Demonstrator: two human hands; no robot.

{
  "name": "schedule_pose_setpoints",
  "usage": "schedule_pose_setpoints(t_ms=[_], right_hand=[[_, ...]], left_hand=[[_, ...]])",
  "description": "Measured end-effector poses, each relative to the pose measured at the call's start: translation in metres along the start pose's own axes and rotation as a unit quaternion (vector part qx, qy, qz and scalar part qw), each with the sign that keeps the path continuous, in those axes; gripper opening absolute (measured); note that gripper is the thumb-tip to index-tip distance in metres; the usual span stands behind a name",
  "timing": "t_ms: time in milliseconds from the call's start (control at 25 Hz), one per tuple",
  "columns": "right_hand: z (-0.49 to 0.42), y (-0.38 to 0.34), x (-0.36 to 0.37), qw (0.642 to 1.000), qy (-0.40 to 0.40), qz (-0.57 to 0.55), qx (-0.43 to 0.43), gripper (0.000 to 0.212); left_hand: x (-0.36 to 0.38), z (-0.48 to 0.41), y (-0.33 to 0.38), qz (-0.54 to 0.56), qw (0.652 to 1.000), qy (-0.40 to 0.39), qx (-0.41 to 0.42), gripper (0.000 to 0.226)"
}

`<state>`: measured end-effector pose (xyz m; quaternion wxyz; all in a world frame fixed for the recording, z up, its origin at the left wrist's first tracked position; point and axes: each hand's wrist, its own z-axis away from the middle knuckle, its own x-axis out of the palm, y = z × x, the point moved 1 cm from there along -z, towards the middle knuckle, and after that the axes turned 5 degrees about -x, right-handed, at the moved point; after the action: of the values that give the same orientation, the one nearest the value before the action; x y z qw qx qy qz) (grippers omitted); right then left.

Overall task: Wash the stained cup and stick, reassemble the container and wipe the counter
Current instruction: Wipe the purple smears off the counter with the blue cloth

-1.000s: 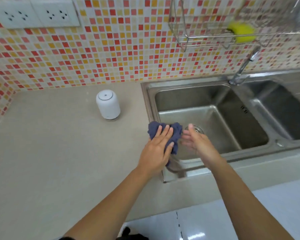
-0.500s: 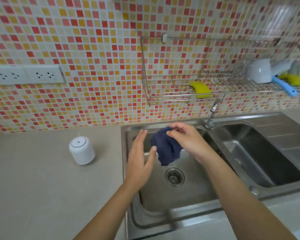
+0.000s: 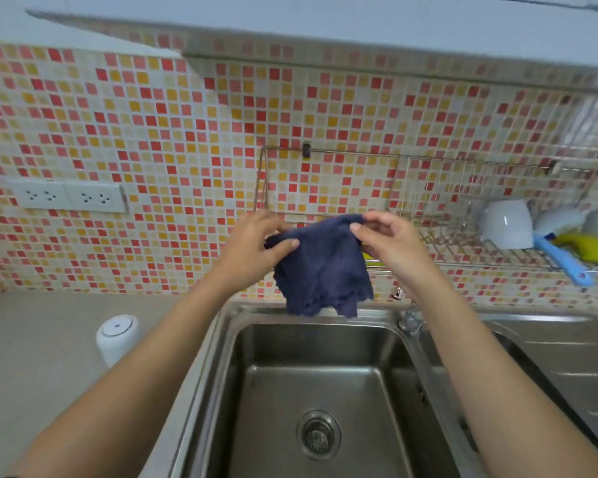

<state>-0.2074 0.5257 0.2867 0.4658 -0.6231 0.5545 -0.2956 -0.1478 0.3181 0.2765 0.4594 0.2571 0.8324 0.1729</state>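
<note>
While the desk point(image 3: 32, 367) and steel sink point(image 3: 325, 346) spread out below, the blue cloth point(image 3: 321, 267) hangs open above the sink's back rim, just in front of the wire rack point(image 3: 442, 241). Left hand point(image 3: 252, 243) and right hand point(image 3: 390, 243) each pinch a top corner; the white container point(image 3: 116, 339) stands on the desk, left of the sink.

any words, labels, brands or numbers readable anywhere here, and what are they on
No text can be read in this view.
Blue handle on the wire rack: a small mark near its end, too blurred to read.
White container: a small mark on its lid, not legible as lettering.
Wall sockets, white cup, dark blue cloth: no print visible.
</note>
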Motion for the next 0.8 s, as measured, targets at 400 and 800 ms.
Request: schedule_pose_setpoints(t_ms=[400,800], right_hand=[[-0.120,0.040,-0.007,0.994,0.037,0.098,-0.015,0.011],[-0.153,0.114,0.009,0.897,-0.146,0.418,-0.019,0.028]], left_hand=[[-0.004,-0.123,0.002,-0.073,0.989,-0.042,-0.122,0.022],[0.105,-0.143,-0.062,-0.303,0.932,-0.164,-0.106,0.031]])
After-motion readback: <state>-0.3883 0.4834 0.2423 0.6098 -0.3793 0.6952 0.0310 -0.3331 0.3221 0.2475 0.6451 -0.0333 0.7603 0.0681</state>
